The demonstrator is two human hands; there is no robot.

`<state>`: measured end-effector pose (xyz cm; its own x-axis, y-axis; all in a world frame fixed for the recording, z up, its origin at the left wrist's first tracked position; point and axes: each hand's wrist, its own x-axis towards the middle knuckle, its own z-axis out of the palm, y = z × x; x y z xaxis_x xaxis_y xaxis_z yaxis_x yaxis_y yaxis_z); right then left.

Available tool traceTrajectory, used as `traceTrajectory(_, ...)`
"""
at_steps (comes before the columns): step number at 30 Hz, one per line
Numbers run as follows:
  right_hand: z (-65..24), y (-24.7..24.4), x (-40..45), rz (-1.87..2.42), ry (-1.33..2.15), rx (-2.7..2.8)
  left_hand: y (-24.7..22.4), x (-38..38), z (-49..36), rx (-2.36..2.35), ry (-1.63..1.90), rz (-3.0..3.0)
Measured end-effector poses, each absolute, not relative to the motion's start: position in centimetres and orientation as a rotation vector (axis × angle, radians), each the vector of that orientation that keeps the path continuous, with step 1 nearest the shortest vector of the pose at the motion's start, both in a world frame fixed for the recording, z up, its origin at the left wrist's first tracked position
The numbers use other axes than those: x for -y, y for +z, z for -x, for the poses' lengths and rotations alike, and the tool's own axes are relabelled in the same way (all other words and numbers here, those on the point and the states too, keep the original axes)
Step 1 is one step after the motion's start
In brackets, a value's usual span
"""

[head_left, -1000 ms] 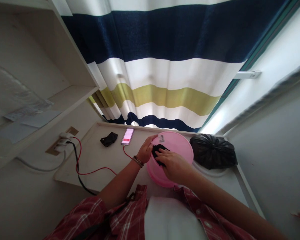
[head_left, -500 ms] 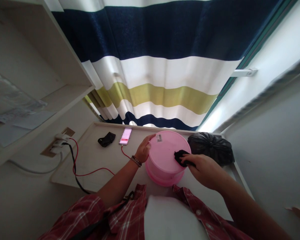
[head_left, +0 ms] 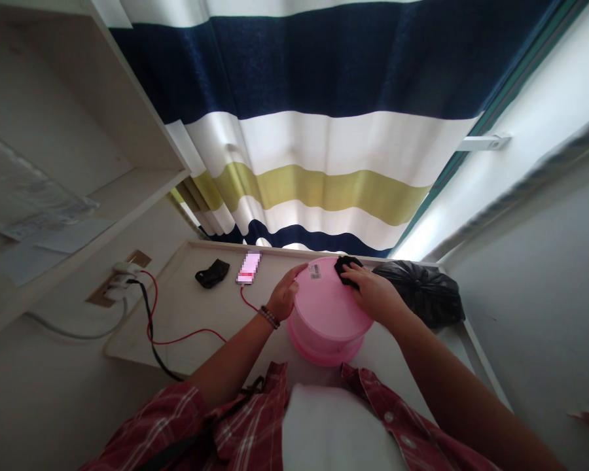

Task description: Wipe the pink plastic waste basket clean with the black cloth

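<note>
A round pink container [head_left: 331,307] is tilted on the pale tabletop, its flat face with a small label turned up towards me. My left hand [head_left: 283,292] grips its left side, thumb on the near side, a beaded bracelet at the wrist. In my right hand [head_left: 373,291] is a black cloth [head_left: 346,267], pressed on the upper right part of the flat face, near the rim. The fingertips lie over the cloth.
On the tabletop [head_left: 177,314] lie a black item [head_left: 213,273] and a phone [head_left: 249,267] with a red cable. A black plastic bag [head_left: 422,293] sits right of the container. Wall sockets [head_left: 120,281] and a shelf [head_left: 142,190] are at left, a striped curtain [head_left: 324,144] behind.
My right hand has moved the black cloth up and slightly left over the container's flat face. My left hand keeps its grip on the side.
</note>
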<state>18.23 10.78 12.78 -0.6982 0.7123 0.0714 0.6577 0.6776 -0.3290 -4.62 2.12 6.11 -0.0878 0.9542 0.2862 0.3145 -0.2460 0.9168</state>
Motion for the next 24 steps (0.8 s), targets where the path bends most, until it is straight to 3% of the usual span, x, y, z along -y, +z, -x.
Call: traceTrajectory(24,-11.3,14.3,-9.3,0.64,0.344,2.836,5.9,-2.2,4.3,-1.369,1.445,-1.576)
